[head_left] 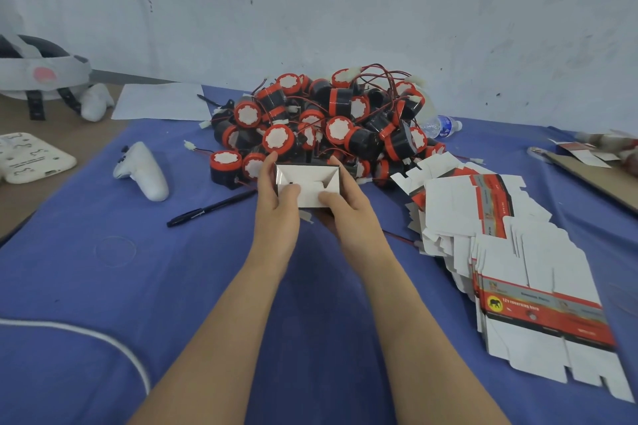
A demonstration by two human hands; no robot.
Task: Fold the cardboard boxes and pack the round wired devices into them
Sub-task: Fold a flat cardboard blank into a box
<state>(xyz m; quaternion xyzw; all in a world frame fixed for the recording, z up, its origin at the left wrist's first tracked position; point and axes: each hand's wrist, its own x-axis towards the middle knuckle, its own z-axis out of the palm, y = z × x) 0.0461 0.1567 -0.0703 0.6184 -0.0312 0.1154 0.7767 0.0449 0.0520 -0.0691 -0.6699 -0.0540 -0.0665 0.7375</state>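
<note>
- Where the two hands meet over the blue cloth (pixel 103 269), a half-folded cardboard box (pixel 308 185) is held up just in front of the pile. Its white inside is turned toward the person, and its flaps are tucked inward.
- The left hand (pixel 276 197) grips the box's left side. Its thumb (pixel 289 191) presses onto an inner flap, and the other fingers curl round the far left edge.
- The right hand (pixel 348 203) grips the right side the same way. Its thumb lies on the lower flap, and its fingertips (pixel 335 159) show over the far right corner.
- Both forearms reach forward from the bottom edge and converge at the box, palms roughly facing each other.
- Just behind the box sits a heap of round wired devices (pixel 321 124). They have black bodies, red rims and white faces, with thin red and black wires and white plugs tangled through them.
- To the right of the hands, flat unfolded boxes (pixel 500 252) lie fanned out. They are white with a red and grey printed band, and the nearest shows a yellow disc with an elephant.
- A black pen (pixel 210 209) lies on the cloth near the left hand, and a white handheld controller (pixel 145 171) rests further left.
- A clear water bottle (pixel 443 126) lies on its side at the heap's right edge.
- Farther off are a sheet of paper (pixel 158 102), a white headset (pixel 38 72) at the far left, and a white cable (pixel 103 338) curving across the near left corner.
</note>
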